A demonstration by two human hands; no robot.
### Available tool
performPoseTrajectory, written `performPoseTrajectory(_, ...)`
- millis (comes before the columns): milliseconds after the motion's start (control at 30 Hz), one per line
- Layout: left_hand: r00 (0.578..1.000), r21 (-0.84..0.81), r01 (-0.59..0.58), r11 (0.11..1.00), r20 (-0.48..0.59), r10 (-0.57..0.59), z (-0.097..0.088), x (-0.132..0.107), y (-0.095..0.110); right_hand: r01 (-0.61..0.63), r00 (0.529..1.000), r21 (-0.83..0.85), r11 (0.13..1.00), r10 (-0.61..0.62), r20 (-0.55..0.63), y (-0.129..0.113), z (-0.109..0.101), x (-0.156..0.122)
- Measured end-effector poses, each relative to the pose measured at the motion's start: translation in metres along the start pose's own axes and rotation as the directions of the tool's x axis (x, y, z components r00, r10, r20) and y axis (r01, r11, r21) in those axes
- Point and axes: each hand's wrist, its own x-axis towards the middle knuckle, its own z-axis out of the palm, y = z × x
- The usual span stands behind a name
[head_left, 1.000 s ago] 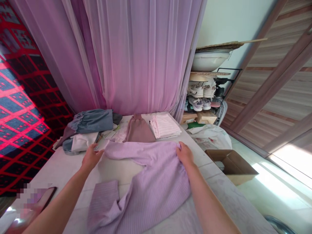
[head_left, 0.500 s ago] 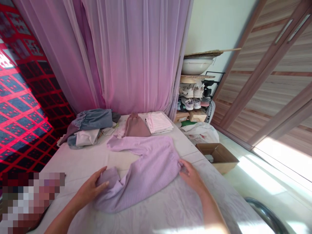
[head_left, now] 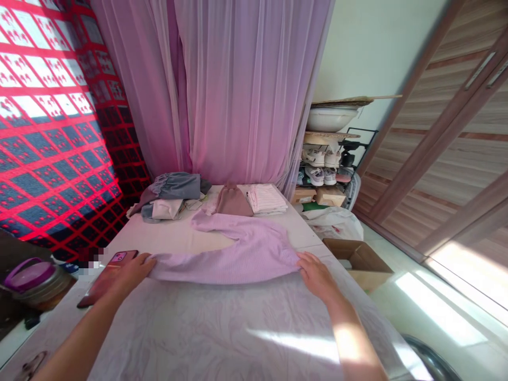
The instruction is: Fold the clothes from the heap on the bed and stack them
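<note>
"What is the biggest thing here?"

"A long white table [head_left: 206,338] in front of the person, with a pink curtain [head_left: 242,90] far past the hands."

"What just changed?"

"A moment ago, the purple sweater [head_left: 238,264] lay in a big bent shape and came down toward the person. Now it makes a long band across the table, with a straight near edge."

"Where are the hands?"

"They are far apart. The left hand [head_left: 129,272] is at one end of the sweater, and the right hand [head_left: 317,272] is at the other end. Both touch the cloth, but I can't tell if they pinch it."

"Are there any boxes?"

"Yes. A brown box [head_left: 359,259] sits on the floor, out past the right hand. I can't see much inside it. A white bag [head_left: 337,225] is behind the box, and a round pot with a purple lid [head_left: 29,278] is out past the left hand."

"What else is close?"

"Ahead of the hands are a gray pile of clothes [head_left: 174,186], a brown cloth [head_left: 232,201], and a white stack of clothes [head_left: 265,198]. A phone [head_left: 127,257] lies by the left hand."
</note>
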Motion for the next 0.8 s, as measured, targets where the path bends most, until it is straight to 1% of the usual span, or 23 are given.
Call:
performPoseTrajectory(67, 0.999, 0.102, -0.005, 0.995, 0.051, 0.0, -0.008, -0.004, -0.006, -0.034, 0.997, -0.004, 0.999, 0.034, 0.076, 0.008, 0.002, -0.014)
performPoseTrajectory(100, 0.996, 0.15, -0.003, 0.989, 0.087, -0.01, -0.011, -0.005, -0.007, -0.052, 0.993, 0.006, 0.999, 0.051, 0.103, 0.012, 0.004, -0.019)
performPoseTrajectory(133, 0.995, 0.193, -0.016, 0.981, 0.1, -0.004, -0.012, -0.006, -0.005, -0.068, 0.99, 0.023, 0.997, 0.064, 0.124, 0.015, 0.006, -0.023)
performPoseTrajectory(233, 0.992, 0.261, -0.094, 0.961, 0.101, 0.07, -0.006, -0.002, 0.005, -0.075, 0.986, 0.129, 0.989, 0.054, 0.16, 0.019, 0.009, -0.025)
performPoseTrajectory(300, 0.987, 0.254, -0.15, 0.955, 0.099, 0.128, 0.002, 0.01, 0.017, -0.074, 0.983, 0.225, 0.972, 0.033, 0.18, 0.018, 0.005, -0.016)
performPoseTrajectory(367, 0.979, 0.232, -0.194, 0.953, 0.105, 0.174, 0.01, 0.027, 0.031, -0.098, 0.98, 0.285, 0.954, 0.042, 0.196, 0.016, -0.001, 0.001)
performPoseTrajectory(400, 0.976, 0.22, -0.213, 0.952, 0.101, 0.195, 0.014, 0.037, 0.038, -0.132, 0.978, 0.284, 0.95, 0.078, 0.195, 0.015, -0.004, 0.012)
performPoseTrajectory(433, 0.972, 0.208, -0.229, 0.951, 0.094, 0.214, 0.017, 0.048, 0.047, -0.174, 0.975, 0.267, 0.948, 0.127, 0.183, 0.014, -0.005, 0.025)
performPoseTrajectory(500, 0.967, 0.181, -0.254, 0.95, 0.08, 0.243, 0.022, 0.071, 0.064, -0.283, 0.957, 0.204, 0.937, 0.262, 0.124, 0.012, -0.003, 0.055)
performPoseTrajectory(600, 0.953, 0.157, -0.303, 0.94, 0.073, 0.295, 0.029, 0.103, 0.09, -0.397, 0.917, 0.15, 0.906, 0.397, 0.031, 0.013, 0.009, 0.096)
performPoseTrajectory(667, 0.929, 0.175, -0.369, 0.913, 0.077, 0.361, 0.035, 0.121, 0.104, -0.427, 0.903, 0.117, 0.896, 0.429, 0.011, 0.015, 0.017, 0.116)
performPoseTrajectory(733, 0.893, 0.225, -0.449, 0.865, 0.099, 0.439, 0.041, 0.137, 0.117, -0.414, 0.91, 0.078, 0.907, 0.413, 0.025, 0.019, 0.021, 0.128)
performPoseTrajectory(800, 0.852, 0.289, -0.522, 0.802, 0.155, 0.499, 0.047, 0.148, 0.128, -0.388, 0.921, 0.057, 0.92, 0.384, 0.068, 0.021, 0.021, 0.135)
